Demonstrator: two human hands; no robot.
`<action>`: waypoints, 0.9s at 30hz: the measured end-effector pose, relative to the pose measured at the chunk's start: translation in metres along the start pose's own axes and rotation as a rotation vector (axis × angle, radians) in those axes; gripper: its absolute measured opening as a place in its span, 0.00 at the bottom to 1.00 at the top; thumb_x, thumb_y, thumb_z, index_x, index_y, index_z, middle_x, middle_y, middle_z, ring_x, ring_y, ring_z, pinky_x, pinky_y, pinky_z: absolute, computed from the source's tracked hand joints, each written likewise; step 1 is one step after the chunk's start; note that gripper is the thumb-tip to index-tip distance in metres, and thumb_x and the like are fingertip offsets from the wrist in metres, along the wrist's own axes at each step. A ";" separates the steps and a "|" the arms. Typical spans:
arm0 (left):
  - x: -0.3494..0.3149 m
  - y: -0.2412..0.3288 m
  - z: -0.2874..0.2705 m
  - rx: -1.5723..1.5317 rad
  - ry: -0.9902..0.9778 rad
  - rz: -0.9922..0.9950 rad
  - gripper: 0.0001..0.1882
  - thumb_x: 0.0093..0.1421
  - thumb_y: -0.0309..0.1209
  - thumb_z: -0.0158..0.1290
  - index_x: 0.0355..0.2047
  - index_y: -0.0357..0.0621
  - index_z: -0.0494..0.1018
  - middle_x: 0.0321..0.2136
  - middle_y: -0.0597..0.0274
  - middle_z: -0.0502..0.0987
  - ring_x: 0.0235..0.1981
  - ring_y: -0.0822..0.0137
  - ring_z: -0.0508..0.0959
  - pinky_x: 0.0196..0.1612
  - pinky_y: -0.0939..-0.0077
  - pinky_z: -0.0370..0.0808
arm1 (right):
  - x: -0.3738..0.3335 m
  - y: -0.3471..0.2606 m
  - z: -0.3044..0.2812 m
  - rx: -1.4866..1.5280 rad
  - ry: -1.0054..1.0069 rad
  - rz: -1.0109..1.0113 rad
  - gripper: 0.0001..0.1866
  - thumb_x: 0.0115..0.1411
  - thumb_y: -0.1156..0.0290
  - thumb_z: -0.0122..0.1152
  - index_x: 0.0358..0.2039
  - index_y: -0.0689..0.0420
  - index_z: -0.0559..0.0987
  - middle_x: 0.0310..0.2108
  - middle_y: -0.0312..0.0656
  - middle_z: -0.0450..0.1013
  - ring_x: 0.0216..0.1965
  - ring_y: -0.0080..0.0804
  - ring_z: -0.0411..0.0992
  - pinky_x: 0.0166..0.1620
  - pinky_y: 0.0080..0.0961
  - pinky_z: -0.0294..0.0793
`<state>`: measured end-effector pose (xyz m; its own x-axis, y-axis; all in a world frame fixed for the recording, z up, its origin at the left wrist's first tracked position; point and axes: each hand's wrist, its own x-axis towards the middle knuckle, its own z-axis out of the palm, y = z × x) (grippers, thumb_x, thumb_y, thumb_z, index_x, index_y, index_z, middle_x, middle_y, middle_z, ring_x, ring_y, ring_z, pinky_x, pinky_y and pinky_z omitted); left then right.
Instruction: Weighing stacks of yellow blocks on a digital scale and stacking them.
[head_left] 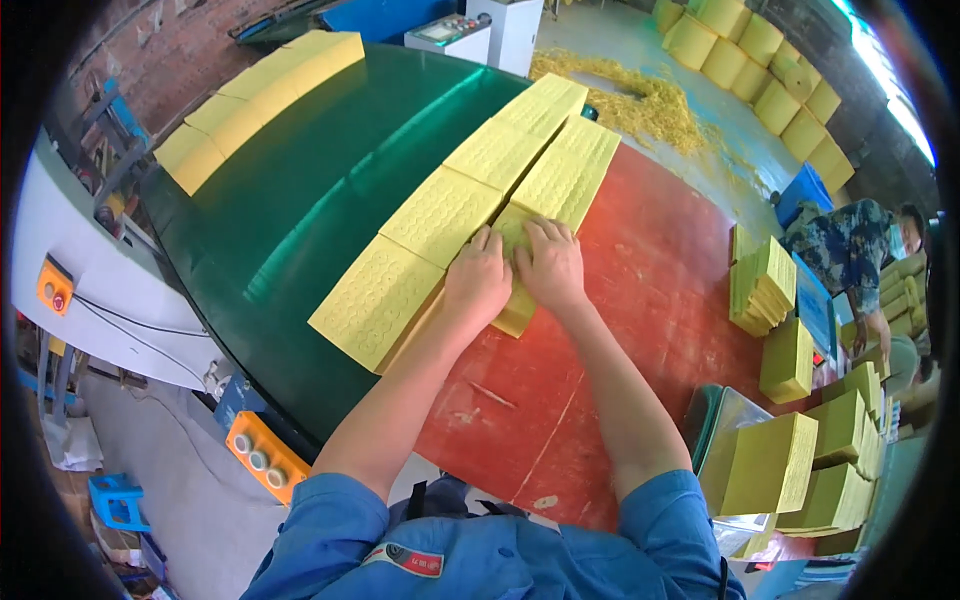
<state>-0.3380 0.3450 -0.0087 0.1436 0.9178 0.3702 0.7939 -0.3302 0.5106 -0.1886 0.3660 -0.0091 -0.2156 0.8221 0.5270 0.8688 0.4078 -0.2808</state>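
Observation:
Two rows of thick yellow paper stacks lie side by side, their tops marked with rows of embossed shapes. The longer left row [437, 215] rests on a green belt [330, 215]. Beside it, a shorter right row [565, 170] runs along the edge of a red tabletop [640, 300]. Both of my hands are on that row's nearest paper stack [516, 312]. My left hand [478, 278] has bent fingers along its left side, close to the gap between rows. My right hand [553, 265] curls over its top and right side. The thumbs are close together.
More yellow stacks [270, 90] line the belt's far left. An orange button box [265, 455] sits at the near left. At the right, yellow paper bundles [770, 465] crowd the table, with another person [850, 255] behind. Large yellow rolls [750, 50] and paper scraps [640, 100] lie beyond.

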 end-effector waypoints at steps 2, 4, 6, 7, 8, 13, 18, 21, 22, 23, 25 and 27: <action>0.001 0.006 -0.006 0.023 -0.098 -0.072 0.25 0.63 0.32 0.52 0.58 0.30 0.66 0.56 0.43 0.72 0.52 0.45 0.77 0.54 0.56 0.75 | -0.007 0.004 0.001 0.030 0.005 0.020 0.22 0.58 0.67 0.62 0.51 0.62 0.76 0.55 0.47 0.73 0.57 0.48 0.69 0.60 0.43 0.66; -0.002 0.011 -0.009 0.004 -0.211 -0.121 0.28 0.62 0.33 0.53 0.60 0.32 0.63 0.55 0.43 0.73 0.52 0.45 0.77 0.53 0.56 0.75 | -0.017 0.006 -0.003 0.060 0.017 0.045 0.21 0.58 0.66 0.61 0.51 0.62 0.76 0.55 0.46 0.73 0.57 0.47 0.69 0.60 0.43 0.66; -0.014 0.020 -0.012 -0.014 -0.221 -0.112 0.29 0.62 0.34 0.54 0.60 0.32 0.63 0.54 0.43 0.73 0.52 0.46 0.77 0.53 0.56 0.75 | -0.031 0.005 -0.012 0.050 0.012 0.026 0.21 0.59 0.66 0.60 0.51 0.62 0.77 0.56 0.46 0.73 0.57 0.47 0.69 0.60 0.44 0.66; -0.025 0.025 -0.010 -0.036 -0.226 -0.106 0.29 0.62 0.34 0.55 0.60 0.32 0.63 0.53 0.42 0.73 0.52 0.46 0.77 0.52 0.56 0.76 | -0.042 0.004 -0.019 0.047 0.003 0.042 0.21 0.59 0.66 0.60 0.51 0.62 0.77 0.56 0.46 0.73 0.57 0.47 0.69 0.60 0.44 0.66; -0.036 0.031 -0.008 -0.041 -0.245 -0.105 0.29 0.62 0.34 0.55 0.60 0.32 0.63 0.53 0.42 0.73 0.52 0.46 0.77 0.52 0.56 0.76 | -0.055 0.004 -0.028 0.046 0.006 0.044 0.21 0.59 0.66 0.60 0.51 0.62 0.76 0.56 0.46 0.73 0.58 0.47 0.68 0.60 0.44 0.66; -0.114 0.084 -0.010 -0.140 -0.189 0.074 0.30 0.60 0.31 0.58 0.59 0.30 0.63 0.52 0.40 0.73 0.52 0.44 0.75 0.52 0.55 0.75 | -0.142 -0.005 -0.091 0.015 0.015 0.102 0.22 0.57 0.67 0.61 0.51 0.62 0.76 0.56 0.48 0.72 0.59 0.48 0.68 0.61 0.45 0.65; -0.214 0.141 -0.034 -0.199 -0.279 0.096 0.33 0.59 0.28 0.58 0.62 0.28 0.60 0.54 0.36 0.69 0.55 0.39 0.71 0.57 0.54 0.71 | -0.235 -0.035 -0.159 0.134 -0.040 0.123 0.24 0.52 0.70 0.65 0.51 0.64 0.77 0.56 0.50 0.72 0.59 0.49 0.68 0.60 0.46 0.66; -0.265 0.171 -0.044 -0.262 -0.325 0.113 0.35 0.58 0.27 0.58 0.63 0.28 0.58 0.55 0.35 0.69 0.56 0.39 0.71 0.58 0.55 0.70 | -0.283 -0.045 -0.200 0.157 -0.080 0.149 0.25 0.51 0.70 0.66 0.51 0.64 0.77 0.55 0.50 0.72 0.58 0.48 0.69 0.60 0.45 0.67; -0.280 0.178 -0.045 -0.293 -0.332 0.096 0.35 0.60 0.26 0.57 0.65 0.30 0.58 0.57 0.39 0.69 0.57 0.44 0.71 0.60 0.56 0.69 | -0.295 -0.048 -0.211 0.143 -0.082 0.161 0.25 0.51 0.70 0.66 0.51 0.64 0.77 0.55 0.49 0.72 0.58 0.48 0.69 0.59 0.45 0.67; -0.295 0.183 -0.045 -0.281 -0.342 0.092 0.35 0.60 0.26 0.57 0.65 0.30 0.58 0.57 0.39 0.69 0.57 0.44 0.71 0.60 0.56 0.69 | -0.305 -0.051 -0.220 0.129 -0.085 0.172 0.26 0.51 0.69 0.67 0.51 0.64 0.77 0.55 0.49 0.72 0.58 0.47 0.69 0.59 0.45 0.67; -0.326 0.189 -0.042 -0.730 -0.213 -0.327 0.37 0.59 0.28 0.60 0.65 0.31 0.57 0.56 0.43 0.69 0.56 0.51 0.72 0.59 0.58 0.70 | -0.313 -0.052 -0.234 0.138 -0.101 0.178 0.27 0.50 0.69 0.67 0.51 0.63 0.77 0.56 0.48 0.71 0.58 0.47 0.68 0.58 0.44 0.68; -0.353 0.189 -0.039 -0.790 -0.156 -0.482 0.35 0.65 0.39 0.56 0.66 0.34 0.58 0.57 0.49 0.69 0.57 0.57 0.71 0.59 0.58 0.68 | -0.301 -0.047 -0.244 0.121 -0.229 0.231 0.28 0.49 0.68 0.69 0.52 0.60 0.77 0.57 0.47 0.70 0.59 0.47 0.66 0.57 0.45 0.67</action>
<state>-0.2616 -0.0498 -0.0131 0.0270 0.9948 -0.0979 0.1651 0.0921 0.9820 -0.0556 0.0019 0.0411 -0.1253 0.9605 0.2486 0.8499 0.2332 -0.4725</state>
